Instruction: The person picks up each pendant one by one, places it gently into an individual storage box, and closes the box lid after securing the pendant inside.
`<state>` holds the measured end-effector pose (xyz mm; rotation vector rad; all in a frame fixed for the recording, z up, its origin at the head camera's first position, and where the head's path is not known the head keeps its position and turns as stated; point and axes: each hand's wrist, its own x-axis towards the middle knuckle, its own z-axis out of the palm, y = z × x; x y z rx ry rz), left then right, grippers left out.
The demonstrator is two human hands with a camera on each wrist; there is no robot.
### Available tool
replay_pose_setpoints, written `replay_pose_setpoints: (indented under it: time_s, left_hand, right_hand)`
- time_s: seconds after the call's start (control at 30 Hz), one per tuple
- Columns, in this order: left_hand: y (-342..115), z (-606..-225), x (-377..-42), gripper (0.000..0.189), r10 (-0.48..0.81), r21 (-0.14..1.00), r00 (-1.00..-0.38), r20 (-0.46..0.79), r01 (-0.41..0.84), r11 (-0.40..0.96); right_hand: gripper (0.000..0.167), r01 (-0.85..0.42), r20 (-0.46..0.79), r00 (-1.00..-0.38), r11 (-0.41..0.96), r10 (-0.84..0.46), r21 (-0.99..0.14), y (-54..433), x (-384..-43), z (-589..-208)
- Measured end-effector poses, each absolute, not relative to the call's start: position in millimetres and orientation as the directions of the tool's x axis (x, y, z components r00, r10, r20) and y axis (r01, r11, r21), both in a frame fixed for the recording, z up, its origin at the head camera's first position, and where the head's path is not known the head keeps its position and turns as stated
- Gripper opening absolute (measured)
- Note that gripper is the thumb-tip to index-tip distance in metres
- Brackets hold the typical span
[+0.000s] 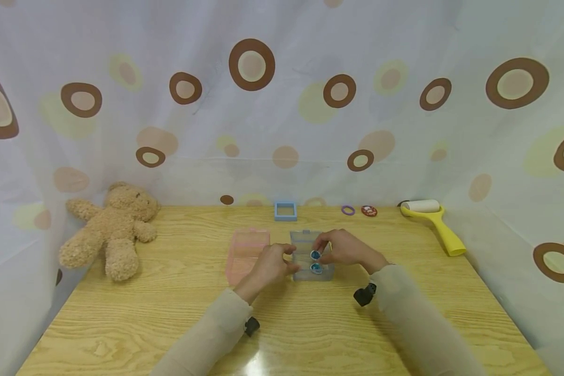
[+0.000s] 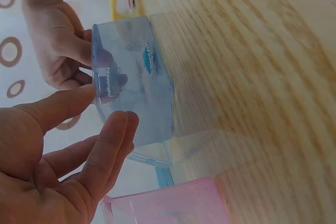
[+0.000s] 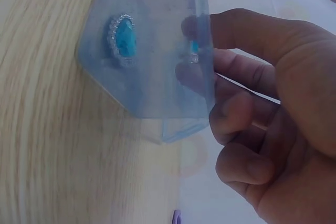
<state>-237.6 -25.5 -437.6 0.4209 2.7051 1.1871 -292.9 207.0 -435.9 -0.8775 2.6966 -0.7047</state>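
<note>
A translucent blue box [image 1: 301, 274] stands on the table with its lid [image 1: 305, 236] raised. Inside it lies a teal jewel [image 1: 316, 268] with a silver beaded rim, also visible through the wall in the right wrist view [image 3: 125, 39]. My right hand [image 1: 345, 248] reaches over the box's right side and pinches a second teal jewel [image 1: 315, 255] between thumb and finger, within the box. Seen through the wall, those fingertips look blurred. My left hand [image 2: 68, 150] is at the box's other side, fingers mostly straight, thumb and fingertips at the wall and rim.
Left of the blue box sits an opened pink box [image 1: 244, 256]. Behind are a light-blue square frame [image 1: 285, 218], a purple ring [image 1: 348, 210] and a red round item [image 1: 369, 211]. A teddy bear [image 1: 117, 224] is at left, a yellow-handled lint roller [image 1: 444, 230] at right.
</note>
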Motion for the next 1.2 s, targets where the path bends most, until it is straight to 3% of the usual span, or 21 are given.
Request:
replay_pose_setpoints:
  time_s: [0.73,1.2]
  left_hand:
    - [-26,-440,-238,0.05,0.333,0.749,-0.943,-0.016,0.209,0.628]
    - [-25,-439,-237,0.051,0.325,0.738,-0.946,-0.016,0.208,0.642]
  right_hand:
    - [0.02,-0.5,-0.123,-0.819,0.803,-0.56,-0.325,193,-287,-438]
    - [0.02,-0.489,-0.107,-0.819,0.784,-0.563,-0.381,196,-284,-429]
